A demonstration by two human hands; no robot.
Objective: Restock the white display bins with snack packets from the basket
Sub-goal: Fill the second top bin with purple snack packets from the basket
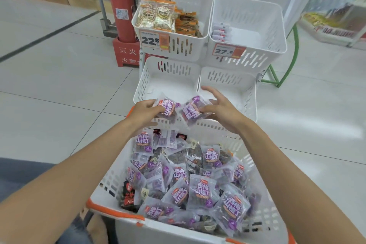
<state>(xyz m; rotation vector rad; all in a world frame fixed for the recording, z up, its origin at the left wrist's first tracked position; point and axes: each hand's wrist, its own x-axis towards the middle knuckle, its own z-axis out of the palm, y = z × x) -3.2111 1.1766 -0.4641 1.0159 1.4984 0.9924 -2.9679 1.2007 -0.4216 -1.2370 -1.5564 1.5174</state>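
Packets, two of them, small clear pouches with purple lettering and dark bits inside, hang over the front rim of the lower left bin [141, 83]. Left hand [144, 112] grips the left packet [166, 107], lying crosswise, top leftward. Right hand [221, 111] pinches the right packet [191, 111], slanted, fingers splayed. Four white bins [277, 25], one heaped basket [111, 182].

Head cam, fwd-down, close over basket [198, 232]
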